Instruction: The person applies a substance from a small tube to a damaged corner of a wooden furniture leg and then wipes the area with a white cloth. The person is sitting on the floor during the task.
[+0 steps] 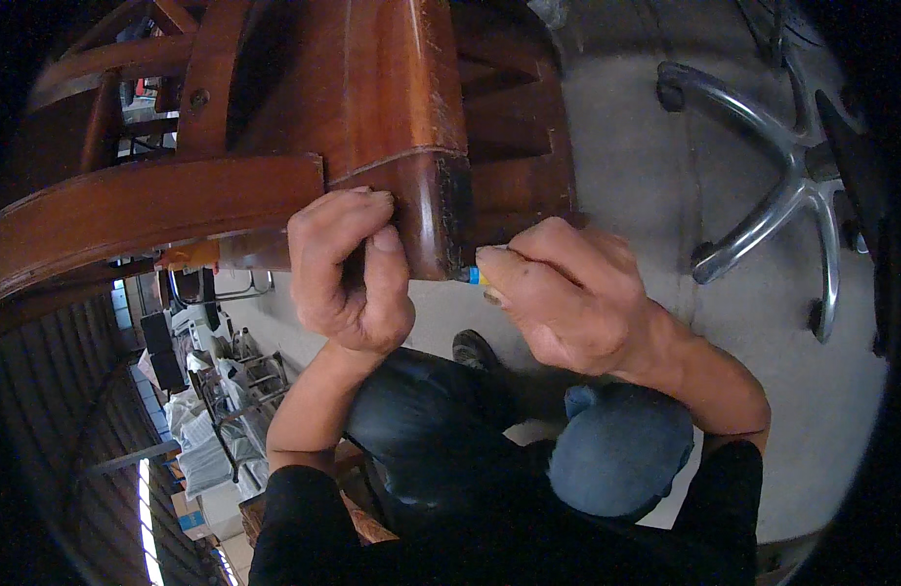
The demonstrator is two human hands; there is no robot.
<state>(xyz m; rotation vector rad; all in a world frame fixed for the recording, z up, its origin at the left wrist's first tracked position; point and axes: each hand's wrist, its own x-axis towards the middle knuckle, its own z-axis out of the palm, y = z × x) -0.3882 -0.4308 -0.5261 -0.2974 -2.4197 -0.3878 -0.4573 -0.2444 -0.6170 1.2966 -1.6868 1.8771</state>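
at wooden corner (433, 220); right fingers (523, 276) pinch blue-tipped stick (474, 275); left fingers (345, 217) curled

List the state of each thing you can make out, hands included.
Wooden furniture: glossy, scuffed and darkened along its edge.
Left hand: fingers curled by the furniture's corner; whether it grips anything is unclear.
Right hand: pinched on a small item.
Small item: mostly covered, blue end at the furniture's edge, contact unclear.
Metal chair base: standing on casters.
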